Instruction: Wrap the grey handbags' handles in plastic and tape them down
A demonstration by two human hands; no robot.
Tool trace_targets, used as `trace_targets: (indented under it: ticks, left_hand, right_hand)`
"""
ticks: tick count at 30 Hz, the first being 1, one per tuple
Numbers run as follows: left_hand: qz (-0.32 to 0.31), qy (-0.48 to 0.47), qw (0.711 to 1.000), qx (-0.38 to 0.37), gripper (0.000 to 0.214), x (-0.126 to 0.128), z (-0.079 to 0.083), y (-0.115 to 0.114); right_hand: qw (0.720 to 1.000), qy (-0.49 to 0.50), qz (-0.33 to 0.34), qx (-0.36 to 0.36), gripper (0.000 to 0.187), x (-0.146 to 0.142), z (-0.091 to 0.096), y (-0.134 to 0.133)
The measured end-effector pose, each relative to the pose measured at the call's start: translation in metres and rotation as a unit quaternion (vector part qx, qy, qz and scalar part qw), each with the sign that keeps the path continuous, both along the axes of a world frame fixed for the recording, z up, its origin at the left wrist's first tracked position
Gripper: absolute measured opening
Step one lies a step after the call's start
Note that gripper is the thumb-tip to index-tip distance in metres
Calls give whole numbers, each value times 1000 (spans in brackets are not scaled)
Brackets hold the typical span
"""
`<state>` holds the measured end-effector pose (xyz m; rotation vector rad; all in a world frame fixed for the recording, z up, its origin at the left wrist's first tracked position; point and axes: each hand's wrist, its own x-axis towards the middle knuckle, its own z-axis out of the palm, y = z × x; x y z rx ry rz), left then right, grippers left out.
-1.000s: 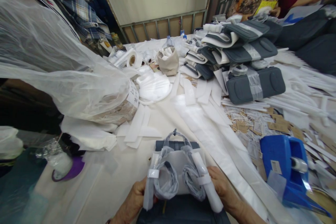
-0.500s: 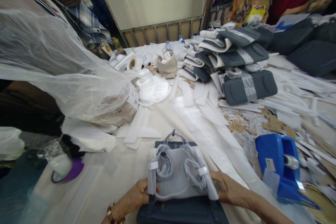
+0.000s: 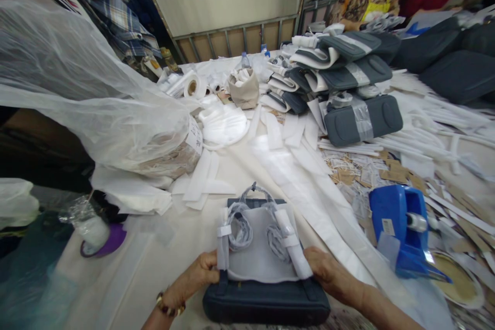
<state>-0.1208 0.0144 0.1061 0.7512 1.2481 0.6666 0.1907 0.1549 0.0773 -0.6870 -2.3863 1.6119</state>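
Note:
A dark blue-grey bag (image 3: 266, 301) lies in front of me at the near edge of the table. A pale foam sheet (image 3: 259, 247) covers its upper face. Plastic-wrapped strap coils (image 3: 240, 227) rest on the foam at either side, and a wrapped handle loop (image 3: 253, 191) stands at the far end. My left hand (image 3: 203, 272) pinches the bag's left side beside a white foam-wrapped strap (image 3: 223, 240). On the opposite side, my right hand (image 3: 328, 272) grips the bag's edge next to another foam-wrapped strap (image 3: 292, 245); some of its fingers are hidden.
Several folded dark bags (image 3: 363, 119) are stacked at the back right. A blue tape dispenser (image 3: 398, 227) stands at right near paper tags (image 3: 356, 170). White foam strips (image 3: 201, 180) lie ahead, with a plastic-covered bundle (image 3: 170, 152) at left. A co-worker (image 3: 348, 5) is across the table.
The right foam-wrapped strap now lies more slanted and its coil looks narrower. More of the bag's near end shows. Both hands stay at its sides, and the view has shifted slightly.

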Motion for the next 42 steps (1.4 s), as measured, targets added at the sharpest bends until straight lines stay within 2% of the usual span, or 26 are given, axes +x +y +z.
trace_targets:
  ticks: [3, 5, 7, 9, 13, 15, 17, 19, 22, 27, 30, 33, 39, 42]
  left_hand:
    - [-36, 14, 999, 2, 27, -7, 6, -4]
    - [-27, -19, 999, -5, 41, -10, 7, -12]
    - [-9, -69, 997, -14, 59, -11, 7, -22]
    - [3, -87, 996, -15, 75, -9, 6, -32]
    - [1, 13, 1000, 4, 91, 0, -1, -46]
    - [-8, 59, 998, 4, 89, 4, -5, -47]
    - [-11, 82, 997, -4, 84, 7, -8, -46]
    - [-5, 107, 994, -4, 76, 9, -9, -43]
    - [6, 133, 991, 25, 62, 11, -9, -41]
    - [59, 162, 985, 12, 47, 15, -21, -44]
    - [111, 227, 968, -1, 42, 19, -35, -48]
    - [140, 251, 958, -4, 45, 22, -46, -50]
    - [219, 290, 932, -14, 44, 34, -52, -54]
    - [237, 296, 925, -19, 44, 42, -55, -55]
  right_hand:
    - [993, -3, 117, 6, 35, 0, 19, 3]
    - [990, -17, 142, -9, 40, 3, 31, 4]
    - [989, -47, 129, -52, 42, 9, 38, 5]
    - [983, -100, 100, -114, 53, 18, 39, 5]
    - [958, -189, 28, -215, 72, 35, 29, -1]
    - [955, -202, 24, -215, 87, 35, 24, -8]
    - [966, -187, 32, -175, 97, 30, 21, -16]
    - [979, -161, 42, -115, 93, 25, 17, -23]
    - [988, -138, 41, -51, 76, 22, 8, -31]
    - [994, -96, -30, -36, 37, 25, -13, -39]
    - [987, -115, -106, -37, 42, 21, -24, -46]
    - [970, -160, -175, -44, 48, 17, -30, -52]
    - [931, -179, -303, -98, 42, 6, -39, -66]
    - [916, -175, -355, -71, 41, 0, -47, -71]
